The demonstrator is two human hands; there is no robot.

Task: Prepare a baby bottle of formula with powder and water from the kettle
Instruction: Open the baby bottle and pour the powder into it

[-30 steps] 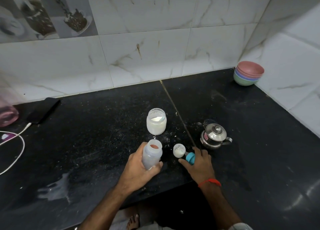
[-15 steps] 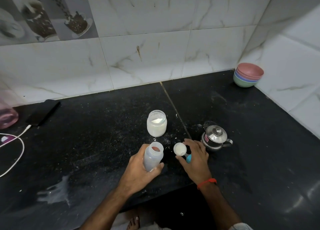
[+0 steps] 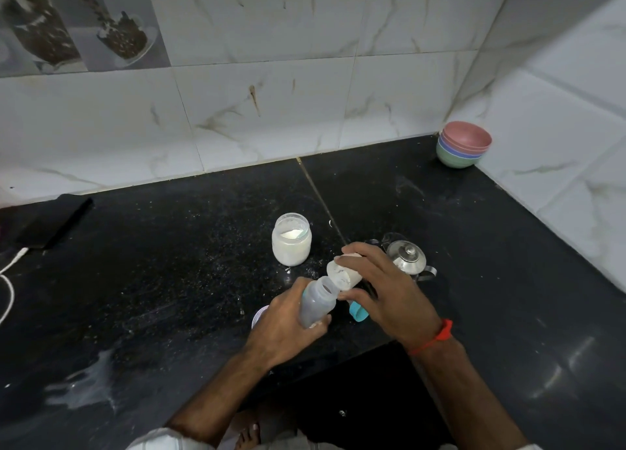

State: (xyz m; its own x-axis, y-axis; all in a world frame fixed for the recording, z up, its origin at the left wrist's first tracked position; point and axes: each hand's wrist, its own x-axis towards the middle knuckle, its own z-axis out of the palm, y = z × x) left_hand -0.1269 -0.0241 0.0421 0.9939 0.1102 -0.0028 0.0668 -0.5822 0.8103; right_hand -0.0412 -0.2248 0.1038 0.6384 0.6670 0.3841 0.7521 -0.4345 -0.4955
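Bare forearms, a red thread band [image 3: 437,337] around the right wrist, one bare foot [image 3: 249,434].

The desk [image 3: 142,280] is polished black stone, speckled and glossy, with a dull whitish smear near its front left edge. The baby bottle [image 3: 316,302] looks like frosted, translucent plastic, matt. The small cup [image 3: 342,275] is white plastic dusted with powder. The jar [image 3: 291,244] is clear and smooth (glass or plastic, hard to tell). The kettle [image 3: 408,260] is shiny metal. At the desk's back right corner, the stacked bowls [image 3: 463,148] have a matt finish.
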